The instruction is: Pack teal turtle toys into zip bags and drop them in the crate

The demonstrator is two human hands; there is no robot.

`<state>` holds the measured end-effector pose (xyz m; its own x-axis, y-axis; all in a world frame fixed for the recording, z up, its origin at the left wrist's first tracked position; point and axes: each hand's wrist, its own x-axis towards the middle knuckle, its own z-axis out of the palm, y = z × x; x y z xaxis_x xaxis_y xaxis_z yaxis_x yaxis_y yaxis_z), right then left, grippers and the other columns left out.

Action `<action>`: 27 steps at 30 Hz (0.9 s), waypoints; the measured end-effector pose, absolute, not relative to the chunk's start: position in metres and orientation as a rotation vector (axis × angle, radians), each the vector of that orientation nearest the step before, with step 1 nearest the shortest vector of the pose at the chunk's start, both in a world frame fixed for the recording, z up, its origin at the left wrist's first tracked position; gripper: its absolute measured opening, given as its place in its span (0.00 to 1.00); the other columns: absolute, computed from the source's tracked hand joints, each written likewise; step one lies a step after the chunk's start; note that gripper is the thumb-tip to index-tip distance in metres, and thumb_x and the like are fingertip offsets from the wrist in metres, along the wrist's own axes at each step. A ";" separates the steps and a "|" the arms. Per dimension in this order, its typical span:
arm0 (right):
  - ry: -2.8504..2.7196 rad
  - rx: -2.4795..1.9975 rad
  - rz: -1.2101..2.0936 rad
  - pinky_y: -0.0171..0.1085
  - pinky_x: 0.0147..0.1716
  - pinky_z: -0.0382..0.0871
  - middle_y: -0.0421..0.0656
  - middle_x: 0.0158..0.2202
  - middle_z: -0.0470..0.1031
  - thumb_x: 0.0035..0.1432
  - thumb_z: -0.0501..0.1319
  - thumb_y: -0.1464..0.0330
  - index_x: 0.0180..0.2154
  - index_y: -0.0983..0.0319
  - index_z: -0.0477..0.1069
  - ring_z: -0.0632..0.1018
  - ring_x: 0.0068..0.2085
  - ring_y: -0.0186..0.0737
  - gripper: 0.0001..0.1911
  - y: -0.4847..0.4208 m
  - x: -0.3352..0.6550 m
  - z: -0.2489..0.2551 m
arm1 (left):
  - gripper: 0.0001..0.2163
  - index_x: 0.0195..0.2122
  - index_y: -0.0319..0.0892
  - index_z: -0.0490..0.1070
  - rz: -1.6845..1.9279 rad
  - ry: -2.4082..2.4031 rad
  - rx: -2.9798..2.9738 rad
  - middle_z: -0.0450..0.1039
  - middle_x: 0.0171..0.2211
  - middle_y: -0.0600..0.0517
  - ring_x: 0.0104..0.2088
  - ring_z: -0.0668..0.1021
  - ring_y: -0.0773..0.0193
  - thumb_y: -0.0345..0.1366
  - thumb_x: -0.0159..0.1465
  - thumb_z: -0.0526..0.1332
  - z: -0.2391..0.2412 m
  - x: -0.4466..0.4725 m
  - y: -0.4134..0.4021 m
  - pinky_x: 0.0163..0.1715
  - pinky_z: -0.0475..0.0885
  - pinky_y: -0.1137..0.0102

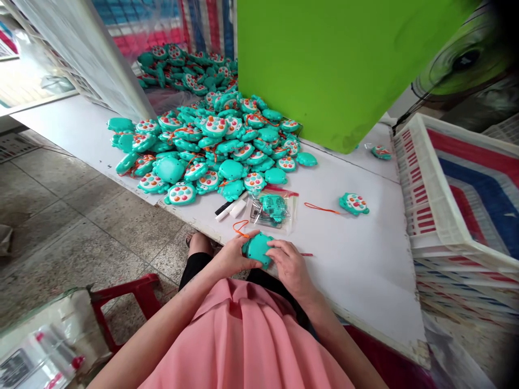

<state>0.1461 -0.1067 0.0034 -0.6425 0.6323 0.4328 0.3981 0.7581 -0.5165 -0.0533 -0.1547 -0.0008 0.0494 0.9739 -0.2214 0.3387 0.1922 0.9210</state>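
Note:
A teal turtle-shaped toy (257, 247) lies back side up at the near edge of the white table (365, 259). My left hand (232, 255) grips its left side and my right hand (290, 266) presses its right side, so both are closed on it. An orange lanyard (240, 228) loops out from the toy's far left. Just beyond it lies a clear zip bag (272, 209) with another teal toy inside. A single toy (354, 203) with an orange cord lies to the right.
A big heap of teal toys (211, 146) covers the table's far left. A green panel (336, 65) stands behind. A white plastic crate (458, 194) sits on the right. A red stool (130, 297) and a box of bags (36, 351) are at lower left.

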 end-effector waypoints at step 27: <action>-2.319 -0.822 0.489 0.43 0.45 0.71 0.47 0.42 0.73 0.62 0.53 0.77 0.39 0.59 0.73 0.73 0.45 0.43 0.12 -0.109 0.146 0.004 | 0.41 0.62 0.45 0.59 0.785 1.504 1.335 0.70 0.50 0.48 0.47 0.73 0.54 0.43 0.46 0.72 0.000 -0.053 -0.156 0.48 0.69 0.63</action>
<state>0.1458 -0.1094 0.0043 -0.6121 0.6627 0.4313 0.4320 0.7372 -0.5195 -0.0534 -0.1560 0.0003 0.0400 0.9723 -0.2301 0.3674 0.1998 0.9083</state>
